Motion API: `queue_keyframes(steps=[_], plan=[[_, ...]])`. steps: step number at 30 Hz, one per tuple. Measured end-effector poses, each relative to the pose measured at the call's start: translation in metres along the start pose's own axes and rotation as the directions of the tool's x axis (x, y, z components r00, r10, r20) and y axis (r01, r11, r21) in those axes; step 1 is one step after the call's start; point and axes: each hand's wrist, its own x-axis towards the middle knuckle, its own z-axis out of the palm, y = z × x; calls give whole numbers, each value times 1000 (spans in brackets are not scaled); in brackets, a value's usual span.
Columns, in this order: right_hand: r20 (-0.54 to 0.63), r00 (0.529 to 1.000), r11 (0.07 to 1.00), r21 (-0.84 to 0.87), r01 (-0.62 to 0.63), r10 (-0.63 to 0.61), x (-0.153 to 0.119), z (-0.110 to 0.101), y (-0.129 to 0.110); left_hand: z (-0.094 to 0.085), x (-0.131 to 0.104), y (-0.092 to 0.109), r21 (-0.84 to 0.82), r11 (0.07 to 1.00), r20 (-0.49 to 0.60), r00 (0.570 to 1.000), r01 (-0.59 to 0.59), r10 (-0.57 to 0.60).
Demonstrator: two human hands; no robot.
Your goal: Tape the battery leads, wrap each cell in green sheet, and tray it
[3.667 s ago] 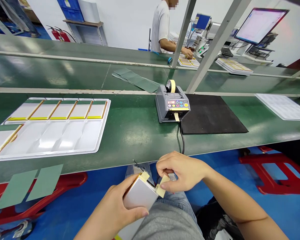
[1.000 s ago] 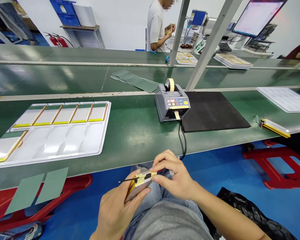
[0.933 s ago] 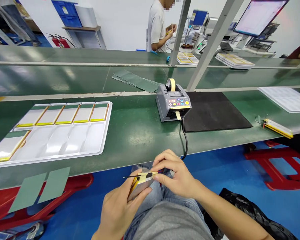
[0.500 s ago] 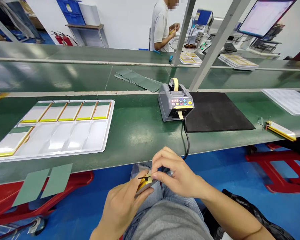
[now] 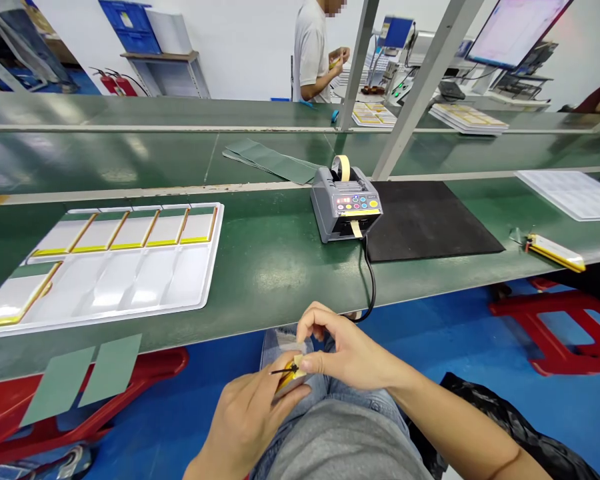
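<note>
Over my lap, my left hand (image 5: 253, 407) is closed around a pouch battery (image 5: 291, 381) with yellow edging, its end tilted up. A short black wire (image 5: 283, 370) sticks out from that end toward the left. On the same end sits a small piece of cream tape (image 5: 299, 362). My right hand (image 5: 343, 350) has its thumb against this tape, while the index finger is raised and bent, apart from the thumb. Much of the battery is hidden by my left fingers.
A grey tape dispenser (image 5: 347, 203) stands on the green bench beside a black mat (image 5: 430, 220). At left lies a white tray (image 5: 207, 287) with several batteries. Another battery (image 5: 555, 252) lies at right near the edge. A power cord (image 5: 373, 280) hangs over the front edge. A person (image 5: 313, 53) works beyond.
My right index finger has lifted away from the thumb, which stays at the tape. The left hand keeps its hold on the battery. The view has shifted slightly.
</note>
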Motion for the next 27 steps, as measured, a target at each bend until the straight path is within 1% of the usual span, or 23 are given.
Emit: queue_keyframes(steps=[2, 4, 5, 6, 8, 9, 10, 12, 13, 14, 15, 17, 18, 20, 21, 22, 23, 25, 27], plan=[[-105, 991, 995, -67, 74, -81, -3, 6, 3, 1, 0, 1, -11, 995, 32, 995, 94, -94], [-179, 962, 969, -176, 175, -206, -6, 11, 5, 3, 0, 3, -29, 974, 53, 973, 225, -223], [-192, 950, 956, -207, 206, -246, -8, 13, 5, 3, 0, 4, -46, 957, 70, 957, 287, -283], [-187, 947, 953, -211, 220, -260, -9, 14, 5, 3, 0, 6, -69, 937, 86, 938, 343, -337], [-145, 963, 965, -163, 204, -228, -10, 14, 4, 3, 1, 8, -128, 882, 129, 890, 453, -438], [-110, 973, 973, -133, 188, -203, -9, 13, 3, 3, 1, 9, -152, 842, 161, 854, 517, -495], [-67, 981, 978, -109, 176, -184, -6, 11, 4, 2, 2, 9, -175, 792, 191, 809, 585, -556], [8, 988, 985, -72, 158, -157, 1, 6, 6, 0, 4, 8, -234, 664, 252, 704, 710, -664], [11, 990, 990, -43, 138, -137, 6, 2, 8, -2, 5, 6, -275, 597, 279, 657, 754, -701], [-17, 994, 994, -9, 108, -108, 11, -2, 11, -4, 5, 4, -324, 534, 297, 620, 781, -726], [-75, 995, 997, 24, 74, -72, 15, -5, 14, -6, 5, 1, -387, 474, 310, 596, 791, -741], [-228, 973, 998, 65, 2, 13, 21, -11, 23, -11, 3, -4, -539, 341, 346, 571, 770, -744], [-292, 955, 997, 67, -33, 51, 23, -12, 28, -14, -1, -6, -620, 255, 370, 563, 742, -739], [-351, 930, 994, 47, -101, 111, 25, -9, 39, -21, -11, -10, -756, 74, 405, 553, 651, -728], [-344, 928, 990, 42, -136, 142, 25, -5, 45, -24, -17, -11, -802, 1, 406, 545, 598, -734], [-309, 937, 986, 41, -161, 166, 26, 1, 51, -28, -25, -12, -832, -49, 395, 528, 553, -752], [-261, 947, 982, 41, -182, 186, 28, 9, 56, -31, -34, -13, -850, -79, 380, 501, 521, -777], [-126, 970, 978, 48, -203, 208, 31, 30, 62, -37, -56, -14, -861, -122, 361, 426, 493, -830], [23, 977, 975, 64, -212, 211, 36, 55, 65, -42, -80, -18, -852, -189, 378, 323, 489, -867]])
